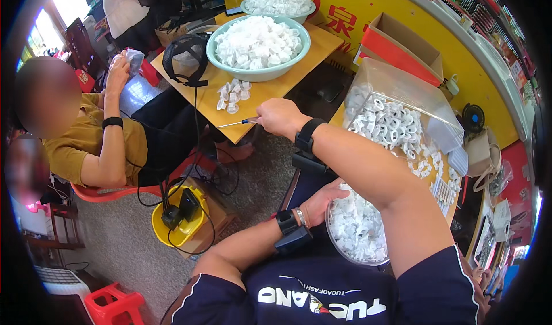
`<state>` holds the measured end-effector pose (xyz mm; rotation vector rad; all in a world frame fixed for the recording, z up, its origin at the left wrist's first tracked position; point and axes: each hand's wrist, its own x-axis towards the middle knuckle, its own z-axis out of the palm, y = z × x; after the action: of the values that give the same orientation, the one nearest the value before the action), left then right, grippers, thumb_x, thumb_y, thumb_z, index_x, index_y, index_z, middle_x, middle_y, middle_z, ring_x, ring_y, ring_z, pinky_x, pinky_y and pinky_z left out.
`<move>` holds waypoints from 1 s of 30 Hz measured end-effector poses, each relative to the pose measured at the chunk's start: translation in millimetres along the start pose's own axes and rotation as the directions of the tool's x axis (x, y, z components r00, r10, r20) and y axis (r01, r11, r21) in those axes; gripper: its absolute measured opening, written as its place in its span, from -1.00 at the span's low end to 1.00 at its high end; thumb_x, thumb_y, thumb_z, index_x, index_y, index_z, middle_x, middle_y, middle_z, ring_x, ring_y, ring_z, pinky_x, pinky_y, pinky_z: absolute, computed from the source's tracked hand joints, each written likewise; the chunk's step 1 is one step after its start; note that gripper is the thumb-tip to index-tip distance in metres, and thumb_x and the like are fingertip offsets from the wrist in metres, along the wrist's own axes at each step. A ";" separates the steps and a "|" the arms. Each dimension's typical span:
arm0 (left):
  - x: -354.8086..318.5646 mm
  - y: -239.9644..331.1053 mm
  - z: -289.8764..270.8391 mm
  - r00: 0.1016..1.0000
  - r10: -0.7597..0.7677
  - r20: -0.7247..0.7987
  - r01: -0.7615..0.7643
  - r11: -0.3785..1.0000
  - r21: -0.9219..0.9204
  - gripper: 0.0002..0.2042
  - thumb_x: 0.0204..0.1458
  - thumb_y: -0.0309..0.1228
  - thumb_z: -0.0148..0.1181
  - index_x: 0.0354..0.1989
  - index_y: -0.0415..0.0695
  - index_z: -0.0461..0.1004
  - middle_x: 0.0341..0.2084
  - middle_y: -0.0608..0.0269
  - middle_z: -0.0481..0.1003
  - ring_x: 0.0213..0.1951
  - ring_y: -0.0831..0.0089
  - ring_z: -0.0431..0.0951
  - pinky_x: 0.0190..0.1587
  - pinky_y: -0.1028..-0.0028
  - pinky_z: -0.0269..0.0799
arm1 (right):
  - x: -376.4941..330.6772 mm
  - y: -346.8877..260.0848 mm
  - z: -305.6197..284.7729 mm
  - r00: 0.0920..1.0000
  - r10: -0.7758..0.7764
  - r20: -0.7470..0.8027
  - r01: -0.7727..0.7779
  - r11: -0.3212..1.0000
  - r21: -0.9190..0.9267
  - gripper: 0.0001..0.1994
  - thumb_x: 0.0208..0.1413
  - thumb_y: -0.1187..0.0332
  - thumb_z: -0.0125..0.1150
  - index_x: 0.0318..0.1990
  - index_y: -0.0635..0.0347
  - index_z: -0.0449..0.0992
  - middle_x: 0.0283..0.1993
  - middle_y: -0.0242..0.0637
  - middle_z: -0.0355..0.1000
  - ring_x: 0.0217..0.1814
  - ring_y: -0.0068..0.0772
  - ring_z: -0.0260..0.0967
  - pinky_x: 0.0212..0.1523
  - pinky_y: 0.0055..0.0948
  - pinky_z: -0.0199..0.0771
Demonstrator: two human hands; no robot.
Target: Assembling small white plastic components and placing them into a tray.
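My right hand (280, 117) is closed around the handle of a small screwdriver (248, 121). The blade points left over the near corner of a wooden table (313, 60). Just beyond it lies a small pile of white plastic parts (234, 94). At my lap, my left hand (324, 203) grips the rim of a clear round bowl (362, 262). White plastic pieces (357, 227) fill this bowl, and my right forearm passes over part of it. A pale green basin (259, 75) heaped with similar white pieces stands farther back on the table.
Behind the basin is a second heaped bowl (277, 3). To the right, a clear bin (402, 89) spills white rings (391, 123) across another table. A seated person (103, 135) works at left. Cables trail near a yellow bucket (181, 224); a red stool (115, 303) stands lower left.
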<state>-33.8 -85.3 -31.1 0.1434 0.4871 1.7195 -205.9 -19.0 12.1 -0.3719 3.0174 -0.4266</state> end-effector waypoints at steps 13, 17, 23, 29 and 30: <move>2.7 -3.4 -11.9 1.000 0.016 -0.005 -0.017 0.999 -0.035 -0.52 0.08 -0.49 0.05 0.20 -0.25 0.19 0.10 0.16 0.36 0.11 0.37 0.40 0.20 0.37 0.26 | 2.8 -11.3 3.6 0.990 0.072 -0.123 -0.063 0.995 0.076 -0.76 -0.02 0.22 0.19 -0.41 0.24 0.57 -0.43 -0.01 0.49 -0.32 0.06 0.47 -0.28 -0.09 0.45; 0.3 -4.3 -6.0 0.999 0.048 -0.012 -0.048 0.999 0.002 -0.54 0.10 -0.50 -0.01 0.21 -0.25 0.17 0.09 0.11 0.36 0.12 0.34 0.40 0.21 0.34 0.25 | -3.3 -11.3 -31.4 0.994 -0.021 -0.107 0.028 0.997 0.066 -0.76 -0.03 0.19 0.23 -0.38 0.20 0.58 -0.44 -0.04 0.50 -0.31 0.04 0.47 -0.30 -0.11 0.43; -4.7 -5.8 -0.2 0.997 0.045 -0.065 -0.043 0.998 0.040 -0.51 0.08 -0.50 0.00 0.22 -0.24 0.17 0.09 0.08 0.36 0.11 0.31 0.39 0.20 0.34 0.26 | -87.1 -45.8 -148.1 0.941 -0.292 -0.173 0.305 0.950 0.059 -0.78 0.00 0.23 0.24 -0.35 0.22 0.57 -0.45 -0.06 0.49 -0.35 -0.01 0.46 -0.30 -0.17 0.41; -18.3 0.0 -4.3 0.978 0.156 -0.141 -0.145 0.986 0.087 -0.48 0.06 -0.42 -0.05 0.24 -0.27 0.14 0.14 0.00 0.33 0.14 0.21 0.37 0.22 0.26 0.23 | -266.5 -35.2 -230.5 0.877 -0.085 -0.473 0.175 0.973 0.150 -0.85 0.02 0.37 0.24 -0.30 0.26 0.52 -0.46 -0.24 0.47 -0.43 -0.42 0.44 -0.38 -0.50 0.38; -18.1 -0.4 -8.0 0.974 0.177 -0.142 -0.161 0.980 0.117 -0.49 0.07 -0.38 -0.07 0.22 -0.28 0.17 0.12 -0.01 0.35 0.12 0.18 0.40 0.21 0.26 0.25 | -302.1 -32.7 -235.4 0.868 0.016 -0.495 0.097 0.975 0.201 -0.87 0.05 0.42 0.24 -0.26 0.26 0.54 -0.43 -0.38 0.47 -0.40 -0.61 0.40 -0.39 -0.64 0.34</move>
<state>-32.5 -104.6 -35.3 0.1327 0.6954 1.8811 69.6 87.5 258.1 -0.3547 3.3969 -0.9940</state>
